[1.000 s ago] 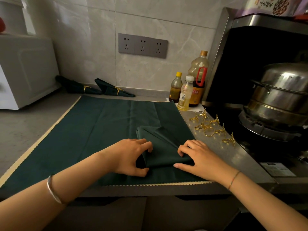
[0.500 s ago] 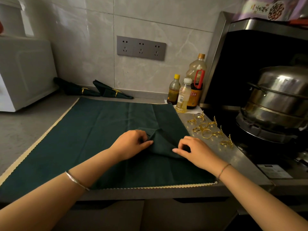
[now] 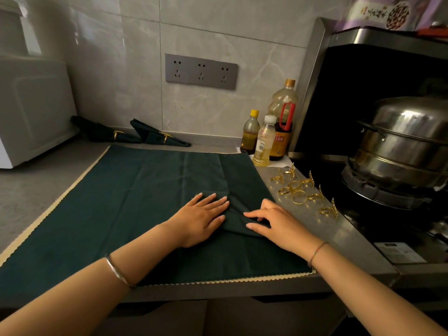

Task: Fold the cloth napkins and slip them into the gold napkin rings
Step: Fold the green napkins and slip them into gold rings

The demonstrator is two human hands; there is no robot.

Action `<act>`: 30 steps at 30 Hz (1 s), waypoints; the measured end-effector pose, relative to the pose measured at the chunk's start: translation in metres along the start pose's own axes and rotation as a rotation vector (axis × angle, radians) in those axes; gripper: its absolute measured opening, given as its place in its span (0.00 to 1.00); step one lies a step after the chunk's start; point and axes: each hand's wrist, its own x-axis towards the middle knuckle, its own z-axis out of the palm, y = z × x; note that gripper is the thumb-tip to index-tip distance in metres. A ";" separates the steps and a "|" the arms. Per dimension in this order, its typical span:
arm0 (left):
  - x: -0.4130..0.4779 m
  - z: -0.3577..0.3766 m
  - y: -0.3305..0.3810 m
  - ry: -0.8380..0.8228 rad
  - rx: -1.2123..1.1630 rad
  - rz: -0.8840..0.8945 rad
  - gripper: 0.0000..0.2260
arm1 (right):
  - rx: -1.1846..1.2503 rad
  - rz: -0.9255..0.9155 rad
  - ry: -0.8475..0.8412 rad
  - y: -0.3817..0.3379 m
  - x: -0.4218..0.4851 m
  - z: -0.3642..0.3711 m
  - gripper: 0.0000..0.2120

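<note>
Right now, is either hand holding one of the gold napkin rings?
No, the left hand and right hand rest on the folded napkin; the gold napkin rings lie untouched.

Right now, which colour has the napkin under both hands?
The napkin is dark green; the head view shows it best.
</note>
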 end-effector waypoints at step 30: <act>-0.028 -0.042 -0.005 0.454 -0.357 0.045 0.31 | 0.321 0.119 0.197 -0.030 0.025 -0.013 0.11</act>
